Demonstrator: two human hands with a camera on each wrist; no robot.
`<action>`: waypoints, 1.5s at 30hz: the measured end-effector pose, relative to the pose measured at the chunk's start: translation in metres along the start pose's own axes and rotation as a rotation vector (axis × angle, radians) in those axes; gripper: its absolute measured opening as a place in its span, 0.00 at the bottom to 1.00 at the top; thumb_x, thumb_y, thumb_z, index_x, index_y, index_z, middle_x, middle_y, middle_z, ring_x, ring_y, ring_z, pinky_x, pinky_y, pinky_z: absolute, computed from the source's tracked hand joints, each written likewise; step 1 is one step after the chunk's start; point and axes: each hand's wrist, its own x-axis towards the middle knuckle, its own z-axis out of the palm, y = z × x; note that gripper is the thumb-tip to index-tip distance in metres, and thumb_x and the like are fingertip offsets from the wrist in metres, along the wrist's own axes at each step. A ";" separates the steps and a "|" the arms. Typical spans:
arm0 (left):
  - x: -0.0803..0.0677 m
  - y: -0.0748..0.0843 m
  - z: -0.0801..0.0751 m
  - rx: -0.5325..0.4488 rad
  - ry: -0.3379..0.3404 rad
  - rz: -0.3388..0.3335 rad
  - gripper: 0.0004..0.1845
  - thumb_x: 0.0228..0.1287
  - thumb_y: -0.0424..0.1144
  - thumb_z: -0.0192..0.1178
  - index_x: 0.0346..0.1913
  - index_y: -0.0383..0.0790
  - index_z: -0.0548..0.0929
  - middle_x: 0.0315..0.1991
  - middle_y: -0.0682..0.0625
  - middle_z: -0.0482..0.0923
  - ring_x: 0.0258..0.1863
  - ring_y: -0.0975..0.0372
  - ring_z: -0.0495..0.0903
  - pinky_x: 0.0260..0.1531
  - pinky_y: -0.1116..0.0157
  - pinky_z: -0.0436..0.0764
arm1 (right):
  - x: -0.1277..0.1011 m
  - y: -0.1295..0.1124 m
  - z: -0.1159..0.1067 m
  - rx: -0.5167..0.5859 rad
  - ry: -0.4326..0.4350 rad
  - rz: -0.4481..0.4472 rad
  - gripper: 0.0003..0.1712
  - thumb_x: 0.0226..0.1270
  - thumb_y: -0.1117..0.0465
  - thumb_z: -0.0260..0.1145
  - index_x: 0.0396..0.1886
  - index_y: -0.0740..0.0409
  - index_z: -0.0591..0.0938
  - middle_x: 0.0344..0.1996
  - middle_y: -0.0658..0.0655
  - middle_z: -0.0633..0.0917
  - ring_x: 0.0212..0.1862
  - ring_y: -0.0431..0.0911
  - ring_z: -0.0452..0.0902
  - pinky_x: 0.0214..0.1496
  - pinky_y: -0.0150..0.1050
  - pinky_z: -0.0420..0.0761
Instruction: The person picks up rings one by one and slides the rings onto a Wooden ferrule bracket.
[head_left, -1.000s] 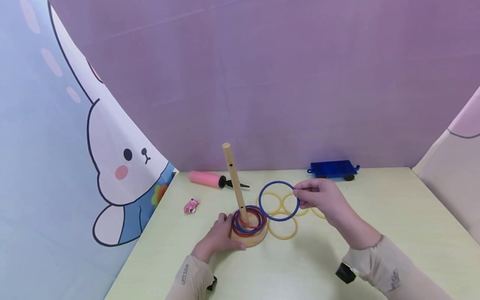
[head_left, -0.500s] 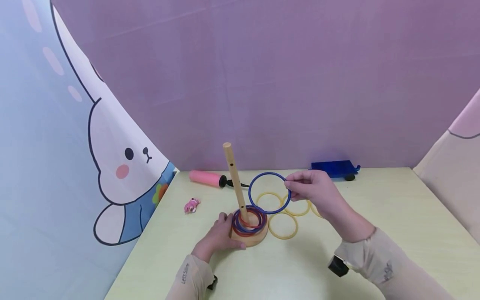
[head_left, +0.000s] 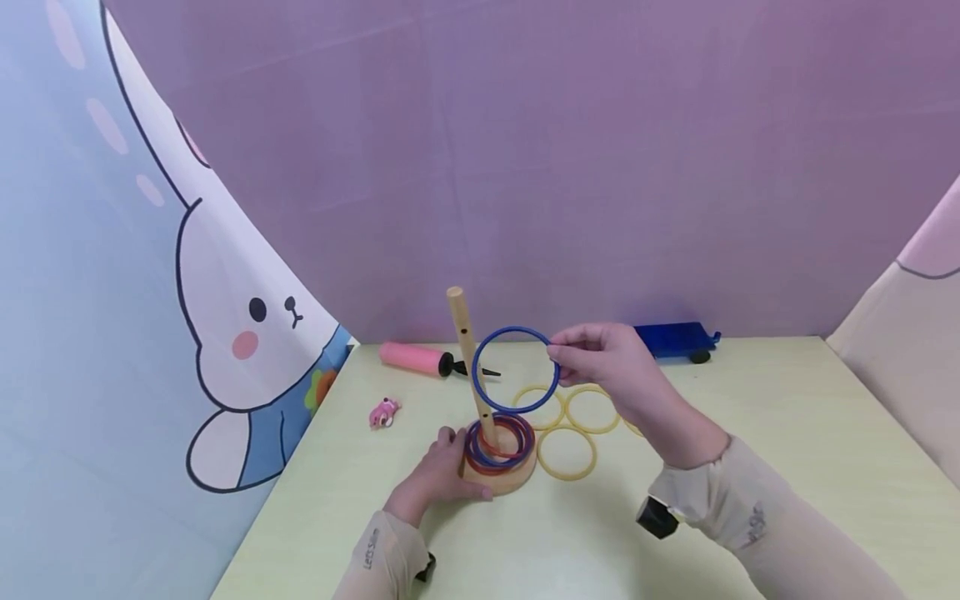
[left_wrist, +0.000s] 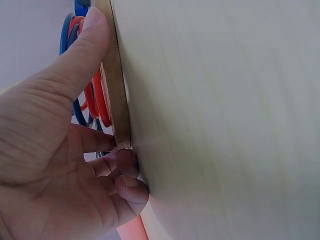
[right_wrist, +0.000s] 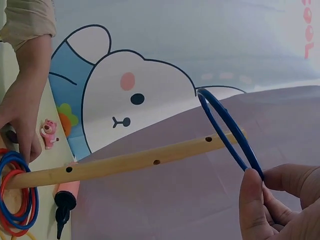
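The blue ring (head_left: 516,328), probably light and stiff, is hanging near the pole (head_left: 459,312), around the base's (head_left: 504,482) one o'clock; the right hand (head_left: 615,360) is pinching its three-o'clock rim, seemingly a sound hold. The left hand (head_left: 437,475) is gripping the base around eight o'clock.

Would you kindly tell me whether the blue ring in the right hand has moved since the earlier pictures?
Yes; in the head view, the blue ring has moved left and up toward the wooden post.
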 end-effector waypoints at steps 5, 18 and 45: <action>0.000 0.001 -0.001 0.004 0.008 0.004 0.63 0.39 0.63 0.76 0.74 0.35 0.58 0.61 0.37 0.60 0.58 0.46 0.66 0.57 0.45 0.71 | 0.004 -0.006 0.005 0.020 -0.003 -0.003 0.16 0.66 0.64 0.67 0.48 0.73 0.80 0.35 0.59 0.85 0.32 0.47 0.83 0.40 0.41 0.84; 0.000 0.002 -0.002 0.007 0.005 0.003 0.62 0.40 0.63 0.76 0.75 0.37 0.58 0.61 0.38 0.60 0.58 0.46 0.66 0.58 0.45 0.71 | 0.012 -0.021 0.018 0.051 -0.003 -0.027 0.16 0.66 0.65 0.67 0.47 0.74 0.80 0.34 0.58 0.85 0.31 0.47 0.83 0.40 0.40 0.85; -0.001 0.004 -0.004 -0.007 -0.009 0.001 0.61 0.41 0.61 0.76 0.75 0.35 0.58 0.61 0.37 0.60 0.57 0.46 0.66 0.58 0.45 0.71 | 0.032 -0.045 0.037 0.162 0.062 -0.014 0.15 0.66 0.67 0.66 0.49 0.72 0.81 0.37 0.60 0.85 0.29 0.46 0.83 0.39 0.40 0.85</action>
